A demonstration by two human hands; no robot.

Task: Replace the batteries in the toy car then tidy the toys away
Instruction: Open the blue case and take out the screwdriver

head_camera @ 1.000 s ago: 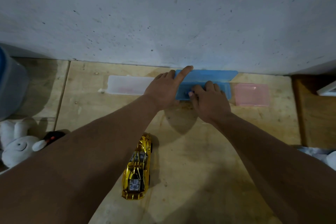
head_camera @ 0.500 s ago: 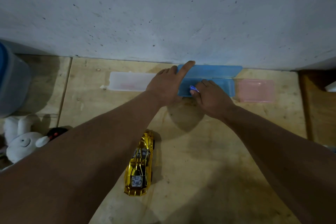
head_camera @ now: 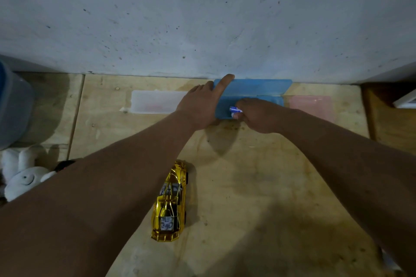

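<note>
At the wall edge: blue case point(head_camera: 254, 90) lies open on the plywood floor point(head_camera: 247, 186), lid propped against the wall point(head_camera: 202, 18).
Left hand point(head_camera: 200, 105): flat on the case's left end, fingers spread, index finger point(head_camera: 225, 82) stretched up along the lid edge.
Right hand point(head_camera: 258, 114): curled over the case tray, fingertips pinched on a small blue-and-white battery point(head_camera: 234, 110).
Gold toy car point(head_camera: 171, 202): on the floor well below both hands, between the forearms, untouched.
Beside left-hand fingers: clear case point(head_camera: 157, 102), shut.
Past right hand: pink case point(head_camera: 313, 105).
Far left: white plush point(head_camera: 22, 175).
</note>
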